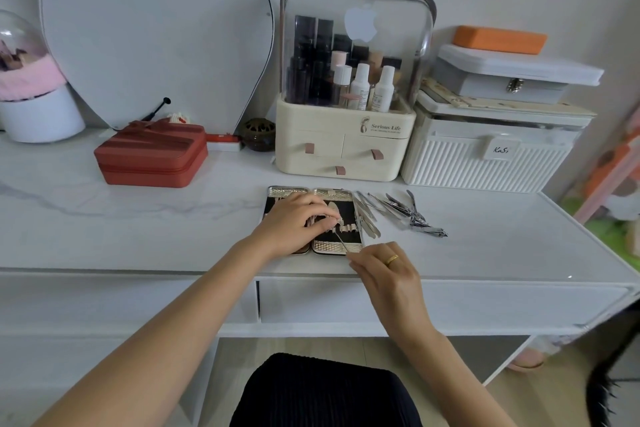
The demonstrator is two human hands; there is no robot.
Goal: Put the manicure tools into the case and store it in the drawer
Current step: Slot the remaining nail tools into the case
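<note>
An open manicure case [343,198] with gold-patterned ends and a black lining lies flat near the desk's front edge. My left hand [294,222] rests on its left half, fingertips pinching at the elastic loops in the middle. My right hand [384,267] pinches the near end of a thin metal tool [338,241] that slants up into the case's right half. Several loose steel manicure tools [398,211] lie fanned on the desk just right of the case. A closed white drawer [433,302] sits below the desk edge, under my right hand.
Behind the case stands a cream cosmetics organiser [343,149] with small drawers and a clear lid. A red zip box [152,156] sits to the left, a white ribbed box [485,156] with stacked boxes to the right. A mirror [149,28] leans at the back.
</note>
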